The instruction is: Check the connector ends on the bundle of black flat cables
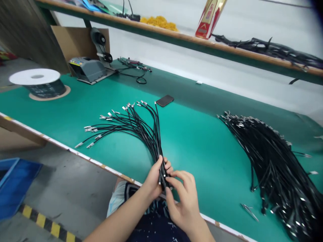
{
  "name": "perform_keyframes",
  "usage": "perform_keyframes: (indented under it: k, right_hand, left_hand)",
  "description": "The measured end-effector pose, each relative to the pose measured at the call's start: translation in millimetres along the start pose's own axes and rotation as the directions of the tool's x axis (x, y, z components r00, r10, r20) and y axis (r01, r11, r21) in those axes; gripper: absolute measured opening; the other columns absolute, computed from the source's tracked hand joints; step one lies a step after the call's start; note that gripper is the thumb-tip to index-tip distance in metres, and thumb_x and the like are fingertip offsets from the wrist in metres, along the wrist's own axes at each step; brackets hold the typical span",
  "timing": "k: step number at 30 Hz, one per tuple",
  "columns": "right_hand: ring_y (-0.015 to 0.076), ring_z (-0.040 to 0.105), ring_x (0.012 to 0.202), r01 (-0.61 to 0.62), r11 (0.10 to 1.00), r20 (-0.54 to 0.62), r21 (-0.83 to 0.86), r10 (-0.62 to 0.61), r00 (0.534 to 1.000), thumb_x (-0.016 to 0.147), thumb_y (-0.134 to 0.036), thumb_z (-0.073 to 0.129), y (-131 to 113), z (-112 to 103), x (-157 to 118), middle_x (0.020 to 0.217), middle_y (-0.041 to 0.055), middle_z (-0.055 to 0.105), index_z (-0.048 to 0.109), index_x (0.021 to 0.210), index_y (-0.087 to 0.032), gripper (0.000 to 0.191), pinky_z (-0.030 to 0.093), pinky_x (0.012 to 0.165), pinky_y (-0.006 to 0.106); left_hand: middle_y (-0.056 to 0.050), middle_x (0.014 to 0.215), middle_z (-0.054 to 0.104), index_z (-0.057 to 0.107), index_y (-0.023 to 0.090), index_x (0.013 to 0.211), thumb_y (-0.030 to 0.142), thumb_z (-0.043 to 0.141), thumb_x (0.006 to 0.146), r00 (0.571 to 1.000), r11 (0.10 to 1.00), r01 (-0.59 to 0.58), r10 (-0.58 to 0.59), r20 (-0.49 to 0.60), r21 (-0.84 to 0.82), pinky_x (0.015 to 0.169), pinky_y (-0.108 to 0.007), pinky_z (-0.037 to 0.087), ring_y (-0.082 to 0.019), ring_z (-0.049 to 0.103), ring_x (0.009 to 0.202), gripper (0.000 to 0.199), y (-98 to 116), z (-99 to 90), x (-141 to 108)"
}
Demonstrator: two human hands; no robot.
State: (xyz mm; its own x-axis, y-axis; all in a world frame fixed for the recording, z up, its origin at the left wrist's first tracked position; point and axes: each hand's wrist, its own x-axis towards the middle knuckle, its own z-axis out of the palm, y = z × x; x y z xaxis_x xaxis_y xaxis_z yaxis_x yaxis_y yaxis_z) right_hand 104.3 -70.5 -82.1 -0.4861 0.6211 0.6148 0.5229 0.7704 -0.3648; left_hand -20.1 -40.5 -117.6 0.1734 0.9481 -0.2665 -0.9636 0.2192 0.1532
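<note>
A bundle of black cables (143, 129) fans out over the green table, its silver connectors spread toward the left and back. My left hand (155, 176) is wrapped round the gathered end of this bundle near the table's front edge. My right hand (183, 195) is at the same end, just right of the left, thumb and fingertips closed on the cable ends. Part of these ends is hidden by the fingers. At the right lies a large pile of black cables (272, 158), with metal tweezers (249, 212) in front of it.
A black phone (165, 100) lies behind the bundle. At the left stand a white-topped spool (47, 88) and a grey machine (88, 69). A shelf (181, 35) crosses the back, holding a red box (208, 20) and yellow material (158, 22). A blue bin (17, 185) is on the floor.
</note>
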Motion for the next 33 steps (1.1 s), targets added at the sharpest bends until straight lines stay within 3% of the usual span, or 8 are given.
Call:
perform_keyframes:
  k: [3, 5, 12, 16, 20, 24, 28, 33]
  right_hand:
    - [0.0288, 0.058, 0.102, 0.095, 0.994, 0.162, -0.048, -0.086, 0.983, 0.089, -0.010, 0.061, 0, -8, -2, 0.113, 0.0116, 0.068, 0.066, 0.117, -0.019, 0.030, 0.046, 0.088, 0.048]
    - [0.0282, 0.059, 0.099, 0.134, 0.989, 0.200, -0.063, -0.119, 0.973, 0.092, -0.008, 0.058, 2, -11, -1, 0.108, 0.0110, 0.070, 0.067, 0.118, -0.018, 0.030, 0.046, 0.086, 0.046]
    - [0.0234, 0.062, 0.094, 0.098, 0.994, 0.151, -0.043, -0.091, 0.984, 0.097, -0.007, 0.056, 10, -9, 18, 0.103, 0.0102, 0.071, 0.062, 0.113, -0.016, 0.019, 0.048, 0.082, 0.039]
    - [0.0233, 0.062, 0.090, 0.087, 0.995, 0.157, -0.057, -0.077, 0.985, 0.099, -0.009, 0.054, 13, 2, 30, 0.099, 0.0105, 0.071, 0.061, 0.101, -0.017, 0.010, 0.049, 0.079, 0.038]
    - [0.0243, 0.061, 0.088, 0.147, 0.987, 0.250, -0.067, -0.126, 0.960, 0.101, -0.014, 0.051, 12, 7, 36, 0.095, 0.0084, 0.071, 0.064, 0.097, -0.019, 0.014, 0.048, 0.077, 0.038]
    - [0.0266, 0.061, 0.099, 0.147, 0.984, 0.322, -0.098, -0.108, 0.941, 0.101, -0.017, 0.052, 11, -4, 35, 0.108, 0.0112, 0.070, 0.064, 0.110, -0.018, 0.016, 0.049, 0.083, 0.041]
    - [0.0328, 0.056, 0.111, 0.169, 0.967, 0.392, -0.193, -0.082, 0.916, 0.095, -0.019, 0.058, 11, -13, 27, 0.127, 0.0156, 0.066, 0.058, 0.130, -0.013, 0.035, 0.048, 0.088, 0.046]
    - [0.0339, 0.055, 0.114, 0.230, 0.929, 0.439, -0.291, -0.084, 0.894, 0.095, -0.013, 0.053, 11, -7, 23, 0.129, 0.0140, 0.068, 0.058, 0.132, -0.013, 0.037, 0.044, 0.089, 0.048]
  left_hand:
    - [0.006, 0.063, 0.048, 0.054, 0.019, 0.080, 0.044, 0.074, 0.087, 1.000, 1.000, -0.006, 0.006, -0.018, -0.007, 0.055, -0.022, 0.044, -0.008, 0.047, 0.053, 0.033, -2, 2.1, 2]
    - [0.007, 0.063, 0.049, 0.054, 0.019, 0.080, 0.044, 0.075, 0.085, 0.999, 1.000, -0.020, 0.020, -0.026, -0.004, 0.058, -0.024, 0.047, -0.008, 0.046, 0.053, 0.033, -3, 3.4, 2]
    - [0.005, 0.060, 0.050, 0.057, 0.016, 0.076, 0.041, 0.070, 0.089, 0.999, 1.000, -0.010, 0.010, -0.044, 0.004, 0.050, -0.018, 0.039, -0.007, 0.046, 0.052, 0.031, -1, 6.3, -1]
    - [0.004, 0.068, 0.056, 0.059, 0.015, 0.079, 0.038, 0.060, 0.096, 0.996, 0.999, 0.023, -0.025, -0.091, -0.030, 0.054, -0.024, 0.048, -0.010, 0.053, 0.056, 0.028, 0, 4.1, -1]
    - [0.001, 0.077, 0.062, 0.062, 0.014, 0.086, 0.038, 0.059, 0.097, 0.987, 0.997, 0.031, -0.041, -0.155, -0.065, 0.057, -0.025, 0.052, -0.011, 0.059, 0.062, 0.026, -1, -0.3, 1]
    - [0.002, 0.075, 0.062, 0.063, 0.014, 0.087, 0.040, 0.058, 0.098, 0.986, 0.996, 0.025, -0.038, -0.163, -0.085, 0.055, -0.024, 0.051, -0.010, 0.058, 0.060, 0.028, -2, -2.9, 2]
    - [0.002, 0.074, 0.062, 0.063, 0.014, 0.086, 0.041, 0.057, 0.098, 0.988, 0.996, 0.030, -0.043, -0.147, -0.089, 0.056, -0.025, 0.052, -0.011, 0.059, 0.061, 0.030, -3, -3.8, 4]
    - [0.001, 0.077, 0.063, 0.063, 0.014, 0.087, 0.038, 0.059, 0.098, 0.989, 0.997, 0.025, -0.036, -0.147, -0.077, 0.058, -0.025, 0.052, -0.011, 0.060, 0.062, 0.027, -4, -3.2, 6]
